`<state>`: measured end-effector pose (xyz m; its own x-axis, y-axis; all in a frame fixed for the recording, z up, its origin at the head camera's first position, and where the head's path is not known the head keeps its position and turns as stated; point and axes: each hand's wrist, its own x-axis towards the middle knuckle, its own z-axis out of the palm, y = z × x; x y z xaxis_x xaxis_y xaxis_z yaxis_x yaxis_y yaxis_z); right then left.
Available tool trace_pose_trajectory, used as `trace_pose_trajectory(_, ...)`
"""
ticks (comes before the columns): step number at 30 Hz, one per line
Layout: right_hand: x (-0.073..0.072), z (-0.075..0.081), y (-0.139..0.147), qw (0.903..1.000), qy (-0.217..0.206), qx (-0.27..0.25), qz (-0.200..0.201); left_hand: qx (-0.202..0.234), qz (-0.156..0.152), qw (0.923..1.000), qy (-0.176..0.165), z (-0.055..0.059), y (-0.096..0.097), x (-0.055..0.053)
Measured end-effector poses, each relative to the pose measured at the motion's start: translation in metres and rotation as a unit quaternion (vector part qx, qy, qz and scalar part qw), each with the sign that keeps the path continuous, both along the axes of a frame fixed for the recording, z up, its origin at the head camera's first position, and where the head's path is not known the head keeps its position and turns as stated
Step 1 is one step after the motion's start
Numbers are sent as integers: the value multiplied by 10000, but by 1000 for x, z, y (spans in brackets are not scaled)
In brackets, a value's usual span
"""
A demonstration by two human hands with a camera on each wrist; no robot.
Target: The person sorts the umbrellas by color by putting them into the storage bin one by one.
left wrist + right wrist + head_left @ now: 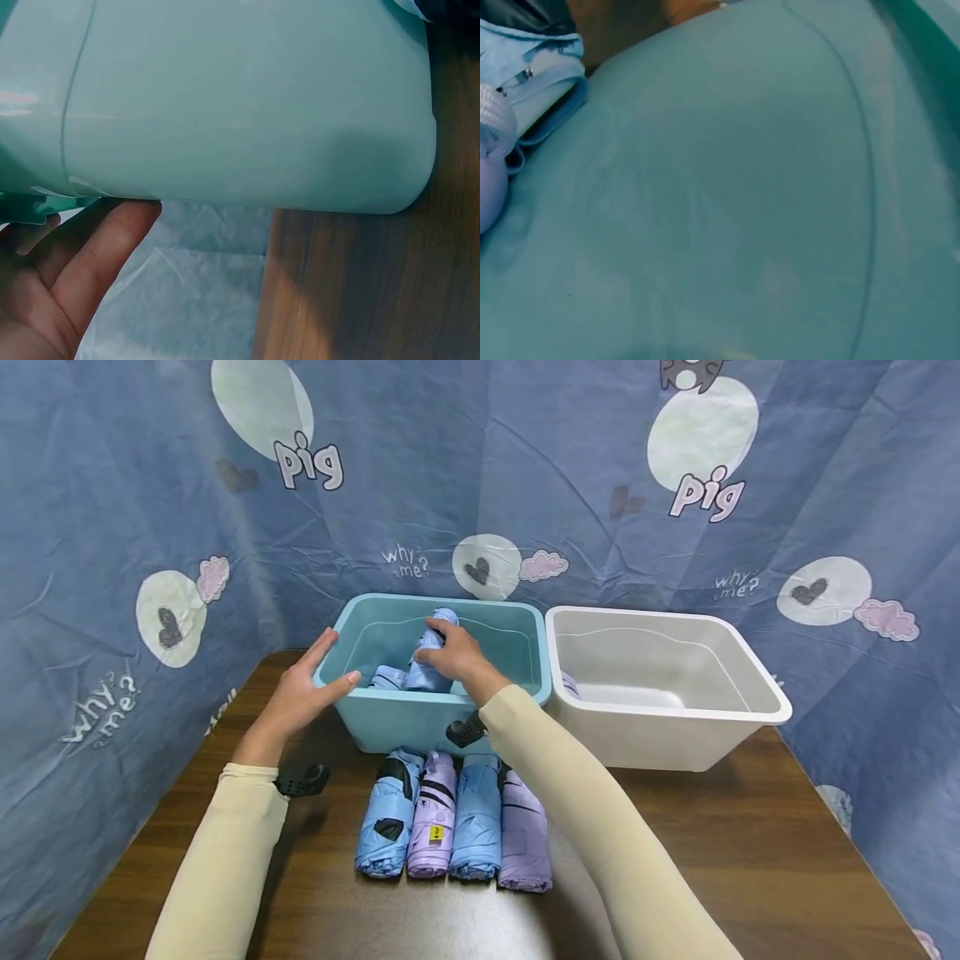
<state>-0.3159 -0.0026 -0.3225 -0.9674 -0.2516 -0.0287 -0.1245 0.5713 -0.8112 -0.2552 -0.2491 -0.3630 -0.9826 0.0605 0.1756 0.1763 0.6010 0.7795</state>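
My right hand (459, 652) reaches over the front rim of the teal bin (442, 724) and grips a rolled light-blue folding umbrella (430, 675) that stands tilted inside. Another blue umbrella (387, 677) lies left of it in the bin. My left hand (300, 693) touches the bin's left end, thumb apart near the front corner. In the left wrist view the fingers (105, 251) lie nearly straight against the bin's outer wall (247, 112). The right wrist view shows the bin's outer wall (705, 187), not the hand.
Before the teal bin, a row of rolled umbrellas lies on the wooden table (720, 852): blue (388, 827), purple (433, 818), blue (477, 827) and purple (522, 843). A white bin (652, 739) adjoins on the right, a bit of purple (570, 684) inside. A printed blue cloth (570, 468) hangs behind.
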Motion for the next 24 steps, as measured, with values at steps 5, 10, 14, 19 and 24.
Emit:
trace_pose_trajectory(5,-2,-2,0,9989,44,456,99,20,-32,10000,-25,0,-1,1)
trace_pose_trajectory(10,-3,-4,-2,9976,-51,689,88,20,-67,10000,53,1,-1,0)
trace_pose_trajectory(14,-2,-5,-2,9957,-172,907,98,16,-84,9999,60,1,0,0)
trace_pose_trajectory(19,0,-7,-2,9931,-421,1047,305,-7,-61,10000,39,1,0,1)
trace_pose_trajectory(24,0,-6,-2,9892,-385,1321,496,25,-56,10000,55,0,-1,1)
